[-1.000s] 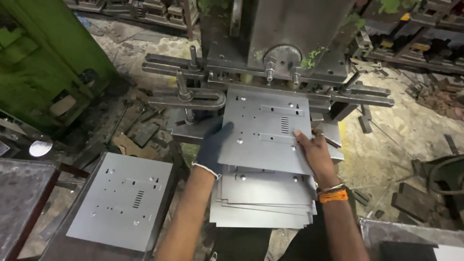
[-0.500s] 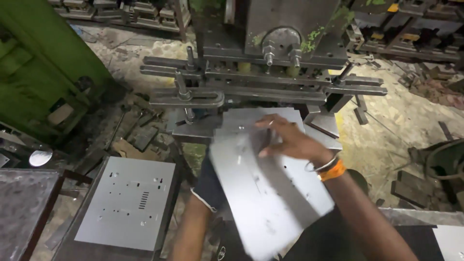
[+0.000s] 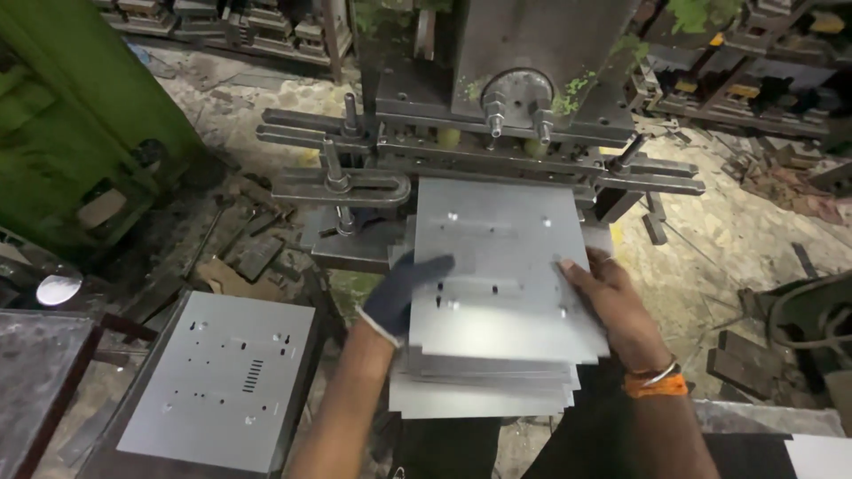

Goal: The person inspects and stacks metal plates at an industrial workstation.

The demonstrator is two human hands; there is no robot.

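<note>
**Top sheet going toward the press die**

The left hand (image 3: 404, 297), wearing a dark glove, is gripping the left edge of the top punched metal sheet (image 3: 501, 266), thumb lying over the face and the other fingers hidden beneath. The bare right hand (image 3: 612, 306) is pinching the right edge, fingers curled under and thumb on top. The sheet is lying flat, its far end sitting at the mouth of the press die (image 3: 497, 151), its near end resting on the stack of sheets (image 3: 479, 390) in the person's lap. A finished sheet with slots (image 3: 222, 377) is sitting on a stand well to the left.

Risks, as a judgement: the bare hand is holding a raw sheared edge, so a slip could cut it; fingers close to the tooling could get caught; a crooked feed could misplace the holes.
</note>
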